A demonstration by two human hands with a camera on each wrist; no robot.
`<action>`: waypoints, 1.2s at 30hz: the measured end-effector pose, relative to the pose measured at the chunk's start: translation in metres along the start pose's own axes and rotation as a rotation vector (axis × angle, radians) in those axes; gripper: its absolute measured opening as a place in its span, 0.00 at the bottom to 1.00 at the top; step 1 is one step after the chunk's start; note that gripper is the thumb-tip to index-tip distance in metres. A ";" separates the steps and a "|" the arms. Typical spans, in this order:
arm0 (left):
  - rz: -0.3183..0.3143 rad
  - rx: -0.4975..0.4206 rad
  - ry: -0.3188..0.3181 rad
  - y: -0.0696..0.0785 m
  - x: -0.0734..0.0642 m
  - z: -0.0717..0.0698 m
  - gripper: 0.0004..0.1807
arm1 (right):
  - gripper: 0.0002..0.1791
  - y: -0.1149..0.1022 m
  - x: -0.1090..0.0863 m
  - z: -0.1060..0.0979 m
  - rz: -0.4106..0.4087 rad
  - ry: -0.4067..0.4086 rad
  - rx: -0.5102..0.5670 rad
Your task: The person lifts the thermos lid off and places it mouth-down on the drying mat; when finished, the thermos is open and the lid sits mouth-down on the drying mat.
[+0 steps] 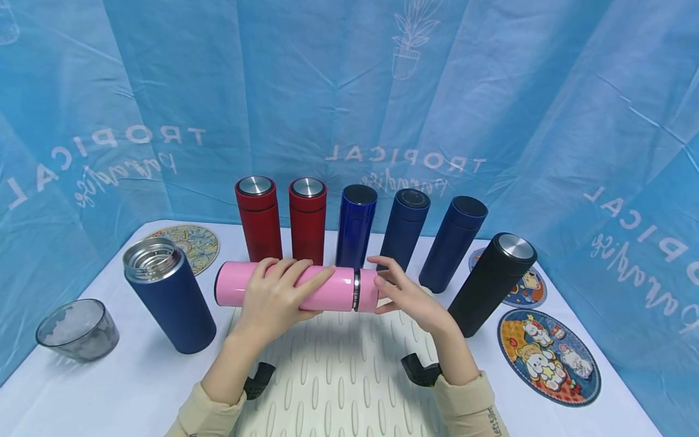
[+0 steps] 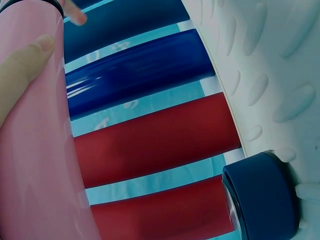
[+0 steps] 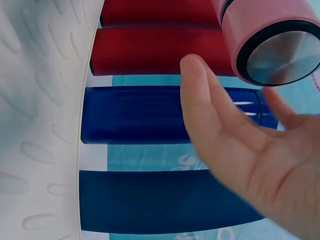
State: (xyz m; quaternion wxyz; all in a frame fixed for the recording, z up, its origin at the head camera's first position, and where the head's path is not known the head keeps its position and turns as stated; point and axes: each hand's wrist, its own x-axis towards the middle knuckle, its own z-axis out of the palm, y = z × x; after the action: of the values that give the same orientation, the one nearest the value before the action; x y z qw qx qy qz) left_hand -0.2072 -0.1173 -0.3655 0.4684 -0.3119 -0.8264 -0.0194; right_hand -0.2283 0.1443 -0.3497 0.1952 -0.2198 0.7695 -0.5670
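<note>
A glossy pink thermos point(image 1: 327, 297) is held lying sideways over a white ribbed mat point(image 1: 327, 394), its lid toward the right. My left hand point(image 1: 275, 300) grips its body, the thumb point(image 2: 30, 62) along the pink side. My right hand point(image 1: 406, 297) is at the lid end with fingers spread; in the right wrist view its thumb point(image 3: 197, 95) stands apart from the pink lid point(image 3: 275, 30) with its steel top. In the left wrist view a short navy lid point(image 2: 262, 197) sits on the mat. An uncapped navy thermos point(image 1: 175, 309) with a steel mouth stands to the left.
Two red thermoses point(image 1: 308, 224) and several blue ones point(image 1: 357, 227) stand in a back row. A black thermos point(image 1: 488, 285) is at the right, near round cartoon mats point(image 1: 551, 358). A grey glass bowl point(image 1: 82, 340) sits at the left, with a patterned round mat point(image 1: 196, 240) behind.
</note>
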 end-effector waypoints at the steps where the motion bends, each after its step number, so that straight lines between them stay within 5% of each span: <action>1: -0.001 0.000 0.002 0.000 0.000 0.000 0.43 | 0.33 0.000 0.000 0.000 0.017 0.008 0.000; 7: 0.000 -0.007 0.013 0.000 0.000 0.000 0.42 | 0.31 0.001 0.003 0.001 0.071 0.018 -0.027; 13: 0.000 -0.007 0.007 -0.001 0.000 0.000 0.43 | 0.25 0.004 0.003 0.000 0.008 0.003 0.010; 25: 0.000 -0.007 0.001 -0.001 0.000 -0.001 0.44 | 0.39 0.004 0.002 0.000 -0.157 0.007 -0.020; 36: 0.005 -0.014 0.023 -0.001 0.001 -0.001 0.43 | 0.34 0.001 0.001 0.001 0.025 0.000 -0.001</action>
State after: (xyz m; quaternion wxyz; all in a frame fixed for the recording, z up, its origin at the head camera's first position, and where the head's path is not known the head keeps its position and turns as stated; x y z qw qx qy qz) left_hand -0.2070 -0.1178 -0.3636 0.4756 -0.3171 -0.8200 -0.0277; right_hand -0.2292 0.1432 -0.3512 0.2018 -0.2103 0.7725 -0.5642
